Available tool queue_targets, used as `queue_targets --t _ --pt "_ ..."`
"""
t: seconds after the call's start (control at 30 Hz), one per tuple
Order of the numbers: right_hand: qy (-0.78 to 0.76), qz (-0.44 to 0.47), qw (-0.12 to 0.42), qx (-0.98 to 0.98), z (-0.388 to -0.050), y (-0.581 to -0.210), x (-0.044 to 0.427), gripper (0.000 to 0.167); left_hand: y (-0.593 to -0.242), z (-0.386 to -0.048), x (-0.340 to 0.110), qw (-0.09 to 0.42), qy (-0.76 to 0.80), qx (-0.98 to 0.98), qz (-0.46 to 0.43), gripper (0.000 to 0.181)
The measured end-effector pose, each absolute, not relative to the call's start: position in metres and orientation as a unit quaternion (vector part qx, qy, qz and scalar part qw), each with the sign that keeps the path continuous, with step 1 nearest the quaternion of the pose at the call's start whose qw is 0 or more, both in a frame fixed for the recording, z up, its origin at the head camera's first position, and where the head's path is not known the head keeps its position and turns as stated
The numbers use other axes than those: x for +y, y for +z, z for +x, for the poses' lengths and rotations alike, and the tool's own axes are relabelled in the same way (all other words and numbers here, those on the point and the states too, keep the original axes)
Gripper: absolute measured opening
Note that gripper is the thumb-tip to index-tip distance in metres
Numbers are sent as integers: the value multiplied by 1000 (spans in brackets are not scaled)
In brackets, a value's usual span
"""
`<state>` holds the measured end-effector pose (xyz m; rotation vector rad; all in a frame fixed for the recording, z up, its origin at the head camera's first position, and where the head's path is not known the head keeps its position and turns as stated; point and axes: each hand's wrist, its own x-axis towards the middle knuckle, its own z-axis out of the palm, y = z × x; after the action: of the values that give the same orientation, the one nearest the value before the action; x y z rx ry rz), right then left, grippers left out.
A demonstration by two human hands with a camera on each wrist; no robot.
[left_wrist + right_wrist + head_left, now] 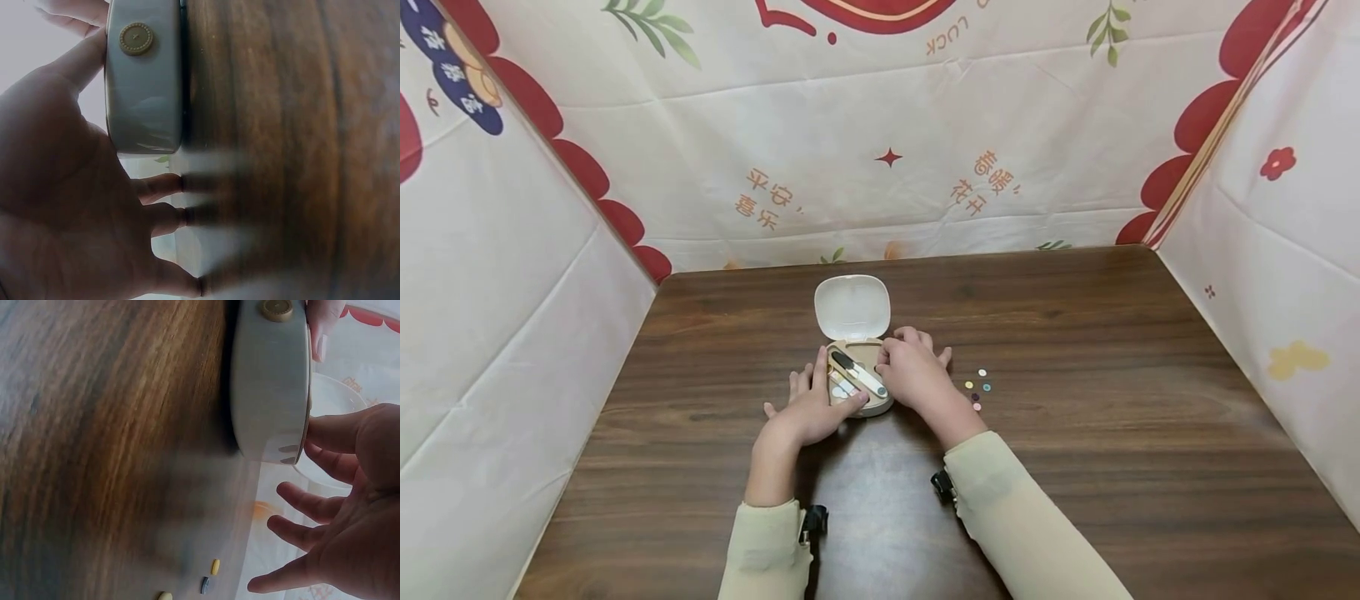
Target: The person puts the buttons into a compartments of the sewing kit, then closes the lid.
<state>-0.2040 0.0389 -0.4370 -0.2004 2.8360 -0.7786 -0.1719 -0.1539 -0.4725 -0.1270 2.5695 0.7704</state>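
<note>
An open sewing kit case (877, 409) stands on the table, its white lid (852, 307) raised at the back. Inside lie a slim black-and-white tool (868, 382) and pale thread cards (842, 384). My left hand (808, 414) holds the case at its front left, thumb on the front rim and index finger along the left side. The other left fingers spread onto the table. Over the case's right compartment, my right hand (916, 371) has thumb and index finger close together. A small dark spot shows by those fingertips; whether they pinch anything is hidden. The right hand's other fingers are spread.
Several small buttons lie right of the case, among them a white button (982, 372), a yellow button (969, 385) and a teal button (987, 387). A round button-shaped clasp (135, 39) sits on the case's front wall. Printed cloth walls (880, 117) border the table (1112, 375).
</note>
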Motion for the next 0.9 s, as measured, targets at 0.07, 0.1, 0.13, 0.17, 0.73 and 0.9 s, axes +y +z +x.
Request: queue_targets --t 0.07,0.1,0.13,0.17,0.73,0.9 --pt "-259 -65 100 958 -204 -437 38 22 -473 -172 -154 227 279 932 -47 118" --pt "-258 -64 100 959 -203 -436 38 22 -473 -171 -154 227 279 932 -47 118" --pt "-257 -62 98 959 -203 -436 39 21 -472 -171 -154 230 278 932 -48 117" --pt "-257 -60 94 960 -203 -435 39 21 -472 -171 -154 229 278 932 -47 117" --pt "-295 -54 56 952 -182 -400 69 14 -469 -171 -156 225 281 932 -44 118" --pt "-294 -61 49 953 -169 -388 80 12 -470 -170 -154 228 284 930 -45 118"
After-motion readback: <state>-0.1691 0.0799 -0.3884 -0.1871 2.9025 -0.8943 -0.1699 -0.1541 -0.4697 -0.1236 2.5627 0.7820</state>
